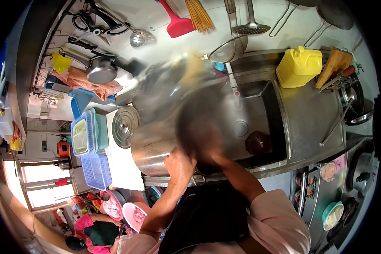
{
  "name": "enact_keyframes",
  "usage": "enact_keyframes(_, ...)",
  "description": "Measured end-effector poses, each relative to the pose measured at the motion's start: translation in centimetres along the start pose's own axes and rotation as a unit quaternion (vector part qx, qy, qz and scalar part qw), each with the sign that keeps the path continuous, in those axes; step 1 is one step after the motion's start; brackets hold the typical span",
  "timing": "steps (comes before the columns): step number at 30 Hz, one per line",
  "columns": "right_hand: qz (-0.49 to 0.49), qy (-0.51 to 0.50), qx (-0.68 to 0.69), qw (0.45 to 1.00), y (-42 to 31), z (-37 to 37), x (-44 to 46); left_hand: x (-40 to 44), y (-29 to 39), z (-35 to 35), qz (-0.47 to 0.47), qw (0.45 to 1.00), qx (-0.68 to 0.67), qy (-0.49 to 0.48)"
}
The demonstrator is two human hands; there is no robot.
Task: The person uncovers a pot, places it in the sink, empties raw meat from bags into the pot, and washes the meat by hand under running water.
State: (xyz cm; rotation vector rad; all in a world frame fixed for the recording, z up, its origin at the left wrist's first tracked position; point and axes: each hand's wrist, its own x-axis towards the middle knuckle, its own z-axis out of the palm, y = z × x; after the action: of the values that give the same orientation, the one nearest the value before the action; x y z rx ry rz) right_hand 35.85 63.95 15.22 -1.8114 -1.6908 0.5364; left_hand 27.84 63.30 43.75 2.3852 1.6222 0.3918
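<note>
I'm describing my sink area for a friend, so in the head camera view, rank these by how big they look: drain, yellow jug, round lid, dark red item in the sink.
Largest to smallest:
Yellow jug
Round lid
Dark red item in the sink
Drain

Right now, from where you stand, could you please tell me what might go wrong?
The dark, motion-blurred item at the hands could slip, as the left hand looks wet. A swing of it might also knock the steel pot, close to the counter's front edge. If it dropped sideways, it could land on the dark red bundle in the sink.
</note>
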Motion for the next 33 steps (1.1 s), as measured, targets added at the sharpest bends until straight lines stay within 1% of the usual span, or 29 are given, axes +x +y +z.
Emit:
enact_keyframes(1, -0.005, 0.016, -0.009, 1.0, 0.1, 0.6, 0.1, 0.0, 0.0, 0.1, 0.0, 1.0, -0.001, 0.001)
enact_keyframes(3, -0.005, 0.011, -0.014, 1.0, 0.1, 0.6, 0.1, 0.0, -0.2, 0.3, 0.001, 1.0, -0.003, 0.003)
enact_keyframes(6, 0.002, -0.026, -0.009, 1.0, -0.1, -0.4, 0.2, 0.0, 0.0, 0.4, 0.002, 1.0, 0.004, 0.004)
enact_keyframes(9, 0.005, -0.014, 0.009, 1.0, 0.0, 0.1, 0.4, 0.1, 0.1, 0.3, 0.005, 1.0, 0.005, 0.004)
enact_keyframes(12, 0.016, 0.027, 0.08, 0.996, 0.0, 0.3, 0.5, 0.2, 0.2, 0.5, 0.005, 1.0, 0.003, 0.002)
enact_keyframes(14, 0.013, 0.082, 0.122, 0.989, 0.0, 0.4, 1.0, 0.3, 0.3, 0.5, 0.009, 1.0, 0.004, 0.003)
enact_keyframes(17, 0.007, 0.092, 0.13, 0.987, 0.1, 0.3, 0.9, 0.3, 0.4, 0.6, 0.015, 1.0, 0.005, 0.004)
enact_keyframes(19, -0.001, 0.018, 0.03, 0.999, 0.6, 1.0, 0.2, 0.4, 0.4, 0.7, 0.018, 1.0, 0.008, 0.003)
enact_keyframes(21, -0.007, -0.019, -0.026, 0.999, 0.7, 1.2, -0.1, 0.4, 0.5, 0.6, 0.02, 1.0, 0.012, 0.001)
enact_keyframes(26, -0.013, -0.003, -0.056, 0.998, 0.3, 0.6, -0.1, 0.3, 0.6, 0.6, 0.014, 1.0, 0.01, -0.003)
enact_keyframes(31, -0.021, 0.011, -0.077, 0.997, 0.8, 2.2, 0.2, 0.3, 0.9, 0.5, 0.014, 1.0, 0.013, -0.002)
enact_keyframes(33, -0.011, 0.041, -0.021, 0.999, 0.7, 2.1, 0.5, 0.3, 1.0, 0.5, 0.012, 1.0, 0.015, -0.001)
